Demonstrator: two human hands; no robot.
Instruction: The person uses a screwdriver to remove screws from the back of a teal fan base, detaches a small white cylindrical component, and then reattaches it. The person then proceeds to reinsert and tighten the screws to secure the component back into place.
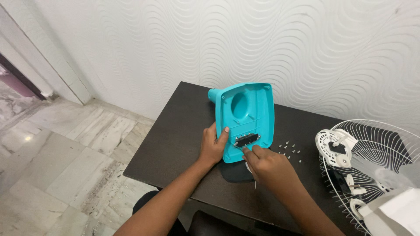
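The left hand (213,147) grips the side edge of the upturned turquoise plastic fan base (247,120); the right hand (267,164) pinches at its dark switch panel (246,140). Loose screws (289,150) lie just right, white wire fan guard (372,166) beyond.

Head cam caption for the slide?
Left hand steadies turquoise fan base on dark table; right hand fingers its switch panel.

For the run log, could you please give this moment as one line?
left hand: grips teal fan base edge | right hand: fingertips at dark switch strip | screws loose on table
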